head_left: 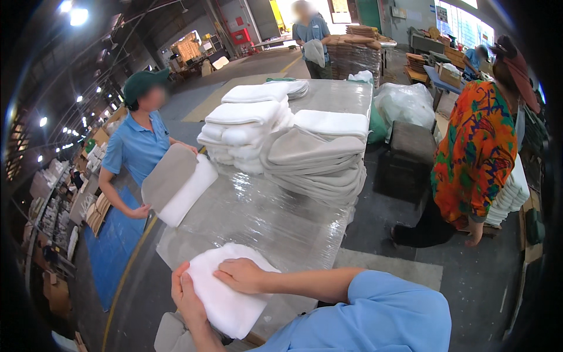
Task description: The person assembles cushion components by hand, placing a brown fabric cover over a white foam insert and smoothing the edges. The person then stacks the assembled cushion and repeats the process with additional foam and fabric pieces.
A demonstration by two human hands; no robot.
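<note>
A thick white padding sheet (229, 293), soft and rounded at its far end, is in front of me at the near edge of the table (246, 205). My left hand (189, 296) grips its left side. My right hand (241, 276) lies over its top with curled fingers closed on the soft material; the fingertips are partly hidden. Below my left forearm a grey cloth piece (173, 334) shows in part. Across the left side of the table, a co-worker in a blue shirt (138, 146) holds a grey cover (170, 170) with white padding (190, 193) against it.
Stacked white padding (246, 126) and folded grey covers (316, 164) stand farther along the film-wrapped table. To the right are a dark stool-like block (410, 144), a clear plastic bag (404, 102) and a person in a colourful shirt (475, 152). Another person (312, 35) stands beyond the table.
</note>
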